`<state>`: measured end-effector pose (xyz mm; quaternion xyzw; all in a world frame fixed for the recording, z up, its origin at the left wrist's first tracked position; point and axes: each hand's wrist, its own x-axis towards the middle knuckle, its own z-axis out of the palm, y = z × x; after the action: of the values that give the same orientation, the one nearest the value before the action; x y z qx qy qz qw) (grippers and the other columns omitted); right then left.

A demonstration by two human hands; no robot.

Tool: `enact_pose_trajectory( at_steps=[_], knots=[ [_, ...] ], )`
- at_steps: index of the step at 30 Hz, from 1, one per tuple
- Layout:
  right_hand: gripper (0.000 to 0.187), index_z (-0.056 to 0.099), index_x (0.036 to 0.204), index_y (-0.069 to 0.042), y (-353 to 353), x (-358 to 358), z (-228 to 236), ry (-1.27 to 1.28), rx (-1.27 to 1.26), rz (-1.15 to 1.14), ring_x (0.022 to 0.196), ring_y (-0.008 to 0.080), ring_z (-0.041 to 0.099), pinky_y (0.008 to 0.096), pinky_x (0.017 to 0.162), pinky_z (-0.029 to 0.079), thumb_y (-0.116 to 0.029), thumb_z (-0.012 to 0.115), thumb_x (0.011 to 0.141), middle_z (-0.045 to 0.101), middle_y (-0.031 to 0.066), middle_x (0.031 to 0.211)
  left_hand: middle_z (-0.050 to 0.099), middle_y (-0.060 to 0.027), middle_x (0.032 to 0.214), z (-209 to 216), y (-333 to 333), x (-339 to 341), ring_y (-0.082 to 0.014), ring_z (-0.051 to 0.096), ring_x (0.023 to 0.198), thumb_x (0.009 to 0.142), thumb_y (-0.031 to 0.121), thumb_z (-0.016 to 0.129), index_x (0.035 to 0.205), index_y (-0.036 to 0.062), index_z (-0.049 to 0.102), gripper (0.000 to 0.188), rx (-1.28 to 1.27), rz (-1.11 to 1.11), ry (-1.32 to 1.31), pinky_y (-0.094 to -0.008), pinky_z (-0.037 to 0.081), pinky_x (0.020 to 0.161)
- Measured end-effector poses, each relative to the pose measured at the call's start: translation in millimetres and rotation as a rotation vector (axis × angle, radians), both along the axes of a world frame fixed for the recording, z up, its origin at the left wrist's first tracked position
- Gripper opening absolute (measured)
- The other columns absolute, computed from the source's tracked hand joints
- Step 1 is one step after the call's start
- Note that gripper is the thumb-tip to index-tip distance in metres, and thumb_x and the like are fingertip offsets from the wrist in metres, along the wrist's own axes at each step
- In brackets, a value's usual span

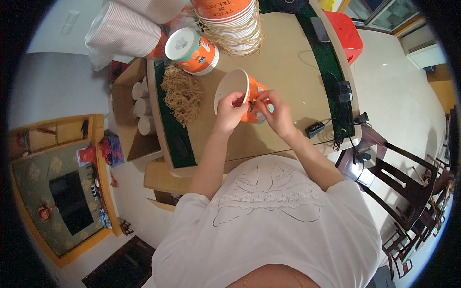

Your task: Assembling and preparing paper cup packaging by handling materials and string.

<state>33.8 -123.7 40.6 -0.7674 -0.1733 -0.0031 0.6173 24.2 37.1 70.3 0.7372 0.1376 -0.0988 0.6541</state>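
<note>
Bare tabletop (283,67) right of and beyond the held orange paper bucket (242,93): open passage. Left blocked by pile of tan strings (182,93); far edge blocked by another bucket (192,50) and bucket stack (233,24). Black adapter (314,128) and cables crowd right edge.

paper bucket (238,91): glossy orange | table (283,67): matt tan | strings (182,93): fibrous

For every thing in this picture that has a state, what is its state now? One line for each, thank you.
Orange-and-white paper bucket: tilted, open mouth toward the camera, held in both hands.
Left hand: gripping the bucket's rim.
Right hand: pinching at the bucket's side.
Second orange paper bucket: lying tipped on the table.
Stack of orange buckets: nested.
Tan string bundle: loose, tangled.
Cardboard box: open.
</note>
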Motion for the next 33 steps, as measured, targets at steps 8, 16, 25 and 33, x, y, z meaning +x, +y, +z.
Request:
enact_pose_trajectory(
  at_steps=[8,16,25,33],
  knots=[
    [0.014,0.055,0.089,-0.002,-0.6,9.6,6.3,-0.052,-0.155,-0.064,0.075,0.033,0.062,0.0395,0.064,0.05,-0.005,0.063,0.078,0.059,0.0149,0.089,0.066,-0.0077,0.091,-5.5,-9.0,0.1,-0.013,0.063,0.083,0.078,-0.005,0.055,0.102,-0.0027,0.06,0.024,-0.055,-0.054,-0.029,-0.0275,0.051,0.078],
    [0.014,0.054,0.088,-0.002,-2.6,11.5,4.1,0.001,-0.202,-0.045,0.074,0.0354,0.061,0.0413,0.064,0.049,-0.007,0.062,0.078,0.06,0.0162,0.085,0.067,-0.0093,0.093,-15.4,-11.3,-3.6,-0.0165,0.064,0.087,0.078,-0.004,0.055,0.103,-0.0027,0.06,0.026,0.083,-0.075,-0.106,-0.0291,0.05,0.081],
    [0.013,0.054,0.087,-0.001,-7.1,16.1,8.3,-0.011,-0.247,-0.016,0.074,0.0365,0.06,0.0424,0.065,0.049,-0.009,0.061,0.079,0.06,0.0171,0.085,0.066,-0.0082,0.095,-10.6,-17.0,-0.4,-0.0142,0.063,0.088,0.08,-0.004,0.055,0.107,-0.0024,0.059,0.028,0.124,-0.125,-0.122,-0.0275,0.05,0.081],
    [0.011,0.059,0.09,0.0,-11.0,16.1,-6.6,-0.034,-0.306,-0.02,0.073,0.0294,0.063,0.0344,0.061,0.052,-0.005,0.061,0.08,0.062,0.0145,0.085,0.066,-0.0085,0.095,-27.0,-18.2,0.0,-0.0117,0.061,0.086,0.083,-0.003,0.051,0.108,-0.0035,0.059,0.026,-0.034,-0.142,-0.055,-0.0261,0.05,0.078]
  ],
)
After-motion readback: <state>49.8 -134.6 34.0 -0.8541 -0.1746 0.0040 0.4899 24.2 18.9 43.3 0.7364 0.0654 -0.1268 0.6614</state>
